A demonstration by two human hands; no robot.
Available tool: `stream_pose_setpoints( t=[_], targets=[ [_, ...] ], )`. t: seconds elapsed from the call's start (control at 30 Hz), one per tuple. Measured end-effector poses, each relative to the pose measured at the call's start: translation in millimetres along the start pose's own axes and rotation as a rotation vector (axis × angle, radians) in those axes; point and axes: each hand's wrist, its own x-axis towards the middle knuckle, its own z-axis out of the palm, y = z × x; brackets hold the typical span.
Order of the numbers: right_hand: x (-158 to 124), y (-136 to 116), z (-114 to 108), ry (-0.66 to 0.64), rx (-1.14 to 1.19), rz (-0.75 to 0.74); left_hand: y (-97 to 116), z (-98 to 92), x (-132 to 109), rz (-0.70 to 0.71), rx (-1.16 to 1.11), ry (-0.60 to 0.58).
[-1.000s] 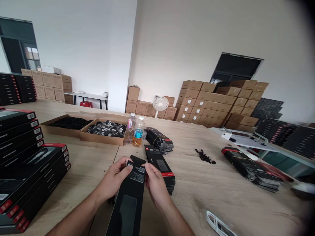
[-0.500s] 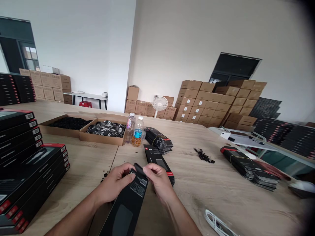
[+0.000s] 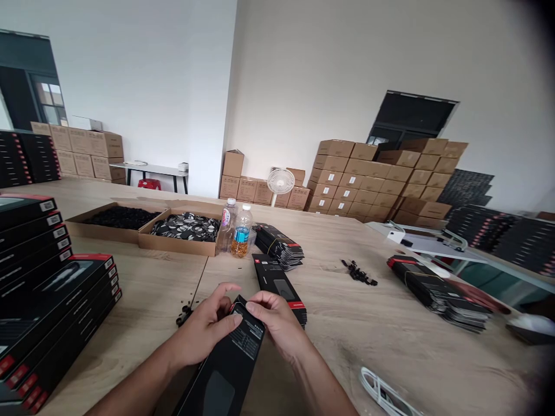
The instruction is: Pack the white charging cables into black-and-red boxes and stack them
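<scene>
A long black cardboard box (image 3: 229, 370) with small white print and a dark grey panel lies tilted between my hands, its lower end running out of the bottom of the view. My left hand (image 3: 207, 323) grips the box's left edge near the upper end, thumb on the printed face and index finger raised. On the upper right corner, my right hand (image 3: 277, 320) presses with its thumb, the fingers behind and partly hidden. Just beyond lie flat black cartons (image 3: 280, 283) with a red band, stacked on the wooden table (image 3: 338, 352).
Black boxes (image 3: 56, 306) stand stacked at left. Open trays of black parts (image 3: 124, 218) and round black pieces (image 3: 184, 226) sit behind, beside two bottles (image 3: 241, 234). Banded cartons (image 3: 433, 292), loose black bits (image 3: 359, 273) and a white cable (image 3: 384, 393) lie to the right.
The flap that stood up at the box's upper end is now folded down. My left index finger has lifted off, and my right thumb has moved onto the top edge.
</scene>
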Motion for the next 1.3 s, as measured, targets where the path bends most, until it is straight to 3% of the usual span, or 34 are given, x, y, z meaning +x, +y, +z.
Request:
stream_pose_setpoints(
  t=[0.63,0.77,1.03,1.17,1.23,1.3],
  targets=[
    [-2.8,-1.1,5.9,-0.056,0.172,0.013,10.1,3.3,3.6,0.038,-0.25,0.012],
    [-3.9,-3.4,9.1,-0.051,0.196,-0.045,7.3,4.4,7.8,0.033,-0.302,0.151],
    [-12.1,-4.3,12.5,-0.304,0.11,-0.054,4.9,4.3,9.0,0.129,-0.323,0.36],
    [-16.9,-10.7,11.8,-0.239,-0.004,-0.123,13.0,-1.2,13.8,0.19,-0.282,0.626],
    [-25.4,-15.3,5.6,-0.186,-0.169,-0.117,16.1,-7.4,15.8,0.204,-0.286,0.749],
    [-38.3,-17.3,-2.5,-0.098,-0.403,-0.137,16.8,-12.9,17.3,0.192,-0.291,0.797]
  ],
)
